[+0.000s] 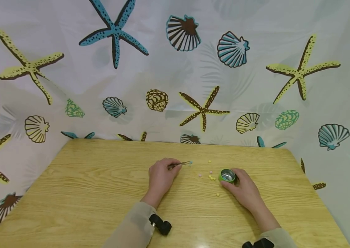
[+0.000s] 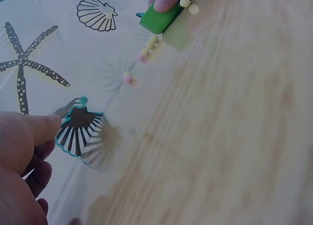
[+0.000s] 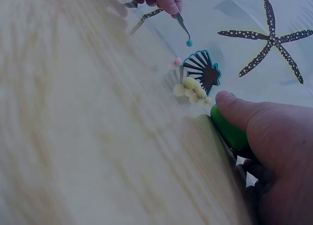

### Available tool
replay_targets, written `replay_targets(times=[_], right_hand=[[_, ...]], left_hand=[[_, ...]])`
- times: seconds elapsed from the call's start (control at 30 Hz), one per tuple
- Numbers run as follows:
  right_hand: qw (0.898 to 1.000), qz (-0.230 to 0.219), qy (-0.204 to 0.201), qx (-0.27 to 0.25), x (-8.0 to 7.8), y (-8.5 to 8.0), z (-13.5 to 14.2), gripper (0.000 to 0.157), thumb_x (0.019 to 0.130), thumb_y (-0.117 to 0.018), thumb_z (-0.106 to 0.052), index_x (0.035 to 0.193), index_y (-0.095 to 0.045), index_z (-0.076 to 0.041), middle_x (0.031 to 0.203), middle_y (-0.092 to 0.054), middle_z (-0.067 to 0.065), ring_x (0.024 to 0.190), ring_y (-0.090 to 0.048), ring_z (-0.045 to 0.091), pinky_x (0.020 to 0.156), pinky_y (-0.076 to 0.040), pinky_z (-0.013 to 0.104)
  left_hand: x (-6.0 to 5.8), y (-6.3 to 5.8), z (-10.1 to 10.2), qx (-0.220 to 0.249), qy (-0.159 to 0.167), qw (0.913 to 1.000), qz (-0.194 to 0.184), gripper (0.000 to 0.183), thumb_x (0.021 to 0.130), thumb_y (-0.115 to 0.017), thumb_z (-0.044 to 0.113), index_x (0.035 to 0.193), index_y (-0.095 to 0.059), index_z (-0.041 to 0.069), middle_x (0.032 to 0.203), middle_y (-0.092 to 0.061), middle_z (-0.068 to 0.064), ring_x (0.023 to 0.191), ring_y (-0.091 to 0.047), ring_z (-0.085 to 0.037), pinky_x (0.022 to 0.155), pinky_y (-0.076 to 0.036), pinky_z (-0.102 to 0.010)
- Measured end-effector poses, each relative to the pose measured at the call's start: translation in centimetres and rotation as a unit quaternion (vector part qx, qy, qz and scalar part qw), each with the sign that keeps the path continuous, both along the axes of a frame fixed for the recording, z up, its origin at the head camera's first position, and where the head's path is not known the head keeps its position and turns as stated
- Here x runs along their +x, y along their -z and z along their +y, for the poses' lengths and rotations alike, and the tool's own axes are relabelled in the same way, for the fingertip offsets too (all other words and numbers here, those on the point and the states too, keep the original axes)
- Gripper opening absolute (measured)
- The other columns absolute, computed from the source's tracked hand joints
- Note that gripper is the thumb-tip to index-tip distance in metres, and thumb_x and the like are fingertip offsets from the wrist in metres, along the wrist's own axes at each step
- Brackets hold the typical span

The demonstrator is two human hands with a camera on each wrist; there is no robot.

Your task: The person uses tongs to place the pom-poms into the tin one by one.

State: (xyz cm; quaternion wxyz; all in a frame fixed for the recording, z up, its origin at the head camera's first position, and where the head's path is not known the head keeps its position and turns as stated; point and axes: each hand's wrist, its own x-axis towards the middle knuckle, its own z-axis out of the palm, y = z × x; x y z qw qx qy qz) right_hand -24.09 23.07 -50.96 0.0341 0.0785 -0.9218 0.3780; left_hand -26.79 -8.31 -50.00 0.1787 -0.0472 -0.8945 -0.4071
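Observation:
My left hand (image 1: 163,175) pinches metal tweezers (image 1: 178,165), whose bent tips hold a small blue-green bead (image 1: 191,162) above the table. In the right wrist view the same bead (image 3: 189,43) shows clearly at the tips. A small round green tin (image 1: 227,175) with a shiny metal inside stands to the right, and my right hand (image 1: 245,187) grips it with thumb and fingers around its side. Between the hands lie several yellow beads (image 1: 212,178) and two pink beads (image 1: 200,175). What lies at the bottom of the tin is too small to make out.
The wooden table (image 1: 100,193) runs back to a pale curtain (image 1: 150,75) printed with starfish and shells. One yellow bead (image 1: 210,161) sits apart toward the back, another yellow bead (image 1: 218,194) nearer the front. Black camera mounts (image 1: 162,225) are on both wrists.

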Motion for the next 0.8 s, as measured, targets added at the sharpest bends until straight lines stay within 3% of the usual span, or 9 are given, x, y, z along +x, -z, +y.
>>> replay_targets(times=[0.2,0.47,0.8], right_hand=[[1.0,0.002,0.0,0.0,0.0,0.1,-0.1,0.063,0.103,-0.081,-0.039,0.15,-0.061,-0.002,0.155,-0.057,0.024,0.145,-0.053,0.045,0.118,-0.041,0.064],[1.0,0.007,0.0,0.005,-0.1,0.1,-0.1,0.062,0.103,-0.081,-0.038,0.149,-0.061,-0.001,0.154,-0.057,0.025,0.145,-0.053,0.045,0.118,-0.041,0.064],[1.0,0.006,0.002,0.006,-0.1,0.1,-0.1,0.062,0.103,-0.081,-0.039,0.149,-0.061,-0.002,0.154,-0.057,0.025,0.145,-0.053,0.045,0.118,-0.041,0.065]], left_hand=[[0.1,-0.6,0.6,0.001,0.006,0.9999,0.014,0.01,0.101,-0.085,0.025,0.11,-0.087,0.021,0.106,-0.082,0.003,0.102,-0.073,-0.026,0.106,-0.046,-0.06],[0.5,-1.6,2.2,0.022,0.028,0.9993,0.014,0.009,0.102,-0.084,0.025,0.11,-0.087,0.021,0.105,-0.08,0.005,0.105,-0.072,-0.027,0.111,-0.041,-0.061],[1.1,-1.9,4.5,0.024,0.057,0.9979,0.022,0.008,0.101,-0.084,0.024,0.109,-0.086,0.022,0.103,-0.079,0.008,0.1,-0.071,-0.023,0.111,-0.041,-0.062]])
